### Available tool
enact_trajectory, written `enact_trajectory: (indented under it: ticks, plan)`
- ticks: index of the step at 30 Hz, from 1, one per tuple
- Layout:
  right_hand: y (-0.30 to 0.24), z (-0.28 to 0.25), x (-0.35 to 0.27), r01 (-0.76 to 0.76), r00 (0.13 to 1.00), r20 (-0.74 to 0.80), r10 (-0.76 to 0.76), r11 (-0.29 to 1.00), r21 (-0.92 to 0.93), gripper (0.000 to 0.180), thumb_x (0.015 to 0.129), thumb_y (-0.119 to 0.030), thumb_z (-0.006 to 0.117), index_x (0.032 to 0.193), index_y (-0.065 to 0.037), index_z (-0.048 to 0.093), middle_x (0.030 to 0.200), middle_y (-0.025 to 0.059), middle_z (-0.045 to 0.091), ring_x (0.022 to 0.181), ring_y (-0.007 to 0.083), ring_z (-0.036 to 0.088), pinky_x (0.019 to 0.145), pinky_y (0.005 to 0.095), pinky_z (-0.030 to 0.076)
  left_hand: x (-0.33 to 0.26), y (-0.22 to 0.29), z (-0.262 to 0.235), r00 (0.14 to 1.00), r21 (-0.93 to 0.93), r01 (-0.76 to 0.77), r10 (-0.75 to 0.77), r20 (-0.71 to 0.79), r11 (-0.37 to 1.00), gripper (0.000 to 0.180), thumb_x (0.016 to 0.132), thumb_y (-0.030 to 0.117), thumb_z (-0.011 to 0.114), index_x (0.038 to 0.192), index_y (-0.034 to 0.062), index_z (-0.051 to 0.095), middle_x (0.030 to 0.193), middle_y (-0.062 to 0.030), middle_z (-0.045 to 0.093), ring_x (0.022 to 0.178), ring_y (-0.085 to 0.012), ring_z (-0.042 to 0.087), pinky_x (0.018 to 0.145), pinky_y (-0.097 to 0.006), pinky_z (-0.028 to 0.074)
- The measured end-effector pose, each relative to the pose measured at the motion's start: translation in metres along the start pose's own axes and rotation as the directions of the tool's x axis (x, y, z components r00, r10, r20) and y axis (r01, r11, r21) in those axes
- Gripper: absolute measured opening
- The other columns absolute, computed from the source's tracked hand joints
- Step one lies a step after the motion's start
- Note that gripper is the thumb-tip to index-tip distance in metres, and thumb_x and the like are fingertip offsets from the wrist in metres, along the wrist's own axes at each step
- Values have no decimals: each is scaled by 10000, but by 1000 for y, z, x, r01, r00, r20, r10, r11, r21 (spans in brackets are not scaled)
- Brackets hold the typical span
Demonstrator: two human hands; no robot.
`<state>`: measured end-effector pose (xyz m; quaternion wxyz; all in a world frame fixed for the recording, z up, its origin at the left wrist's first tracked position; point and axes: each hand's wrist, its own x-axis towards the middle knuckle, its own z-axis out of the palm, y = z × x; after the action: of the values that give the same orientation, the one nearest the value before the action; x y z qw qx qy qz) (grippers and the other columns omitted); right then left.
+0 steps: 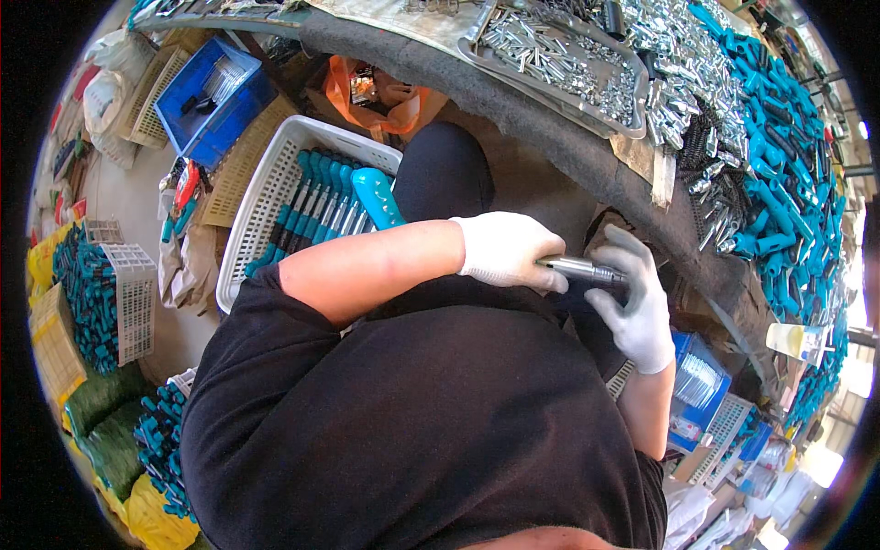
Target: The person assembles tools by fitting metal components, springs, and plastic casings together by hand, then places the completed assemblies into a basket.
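My left hand (513, 249), in a white glove, is closed around a silver metal shaft (582, 268) that sticks out to the right. My right hand (637, 298), gloved too, is curved loosely about the far end of the shaft, its thumb and fingers apart. Whether a fingertip touches the metal is hard to tell. Behind my left forearm rises a thick teal handle (374, 194); the arm hides whether it joins the shaft. To the left, a white plastic basket (240, 234) holds a row of teal-handled tools with metal shafts (316, 206).
A bench edge (550, 151) curves across the front. On it lie a grey tray (632, 128) of small metal parts and heaped teal handles (779, 211). Left stand a blue crate (183, 137) and an orange bag (412, 115); another blue crate (720, 367) is at right.
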<state>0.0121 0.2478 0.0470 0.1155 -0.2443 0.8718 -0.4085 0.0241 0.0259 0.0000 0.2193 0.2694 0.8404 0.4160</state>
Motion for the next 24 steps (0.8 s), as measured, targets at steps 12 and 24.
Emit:
enact_trajectory:
  ticks: [12,24]
  plan:
    - [2,-2,-7,-246,966,122,229,957,156,168,871,-45,608,1036,-16,616,904,109,640,645,138,612,581,245,491,-2,0,0,1000,38,-21,20,11,999,505,875,516,562,942,16,577,787,-244,613,806,-426,609,699,-483,465]
    - [-5,9,-2,370,922,-71,-380,921,-121,111,856,5,614,964,-2,640,878,116,644,588,119,603,532,238,465,-7,-5,0,999,-23,-31,31,-9,999,484,880,487,575,933,6,576,795,-245,614,814,-424,611,702,-473,465]
